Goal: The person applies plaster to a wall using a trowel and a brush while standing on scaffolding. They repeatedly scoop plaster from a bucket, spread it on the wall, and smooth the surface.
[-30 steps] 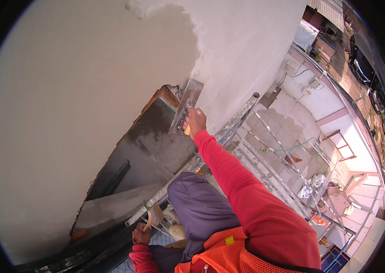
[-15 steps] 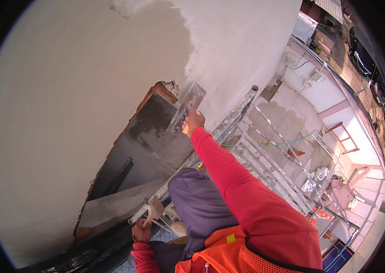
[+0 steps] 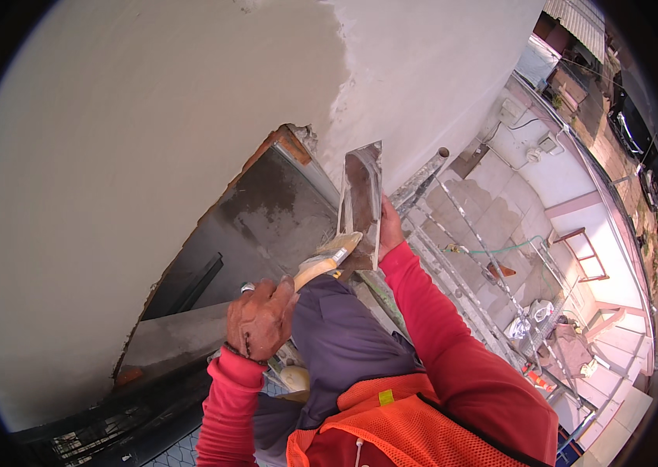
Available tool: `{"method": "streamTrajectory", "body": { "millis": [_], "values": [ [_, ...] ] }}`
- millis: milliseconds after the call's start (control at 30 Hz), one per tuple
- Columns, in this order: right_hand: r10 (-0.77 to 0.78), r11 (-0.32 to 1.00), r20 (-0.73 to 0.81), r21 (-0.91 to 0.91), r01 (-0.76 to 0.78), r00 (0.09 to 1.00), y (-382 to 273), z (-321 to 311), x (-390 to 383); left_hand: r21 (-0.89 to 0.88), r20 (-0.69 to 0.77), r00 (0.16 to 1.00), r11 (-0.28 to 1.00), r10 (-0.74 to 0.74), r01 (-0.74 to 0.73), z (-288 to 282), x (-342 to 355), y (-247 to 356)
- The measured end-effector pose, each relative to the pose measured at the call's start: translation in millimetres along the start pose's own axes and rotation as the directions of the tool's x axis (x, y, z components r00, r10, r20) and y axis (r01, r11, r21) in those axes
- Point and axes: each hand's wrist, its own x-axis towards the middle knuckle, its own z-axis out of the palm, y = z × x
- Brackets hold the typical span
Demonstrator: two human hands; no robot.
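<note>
My left hand is closed round the pale wooden handle of a flat paintbrush. The brush tilts up to the right, its head at the lower end of a plastering trowel and seeming to touch it. My right hand grips that trowel from behind. Its long metal blade faces me, smeared with grey-white plaster; the handle and most of my right fingers are hidden behind it. Beyond lies the wall, with a darker, damp-looking plaster area beside a paler one.
An opening with a rough brick edge cuts into the wall. Paint-spattered scaffold tubes run along my right side. Far below is a tiled yard with a green hose, a wooden frame and bags. A pale rounded object sits beside my leg.
My right hand has drawn the trowel back from the wall and turned its blade face toward me. My left hand has risen from low beside my leg, bringing the paintbrush up to the blade.
</note>
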Motion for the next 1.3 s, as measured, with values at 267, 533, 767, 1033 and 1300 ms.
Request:
{"method": "streamTrajectory", "body": {
  "millis": [267, 533, 767, 1033, 1300],
  "values": [
    [0.097, 0.994, -0.053, 0.06, -0.094, 0.994, 10.0, -2.6, -37.0, -0.059, -0.024, 0.989, 0.987, -0.149, 0.148, 76.9, 55.2, -13.1],
    [-0.065, 0.991, 0.159, -0.103, 0.082, 0.985, -12.8, 25.9, 9.6, 0.005, 0.015, 0.907, 0.907, -0.421, 0.421, 110.0, -10.6, -91.0],
    [-0.555, -0.245, 0.62, -0.759, 0.603, 0.555, -19.7, 83.6, 114.8, 0.13, 0.066, 0.763, 0.764, -0.643, 0.632, 61.3, -172.6, -150.0],
    [-0.434, -0.553, 0.839, -0.536, 0.638, 0.328, -47.1, 119.8, 164.2, 0.04, -0.036, 0.54, 0.538, -0.841, 0.842, 19.6, -312.1, -155.0],
    [-0.299, -0.477, 0.77, -0.633, 0.61, 0.564, -10.1, 77.1, 139.0, 0.075, -0.114, 0.478, 0.472, -0.871, 0.878, 11.4, -365.2, -167.1]
  ]
}}
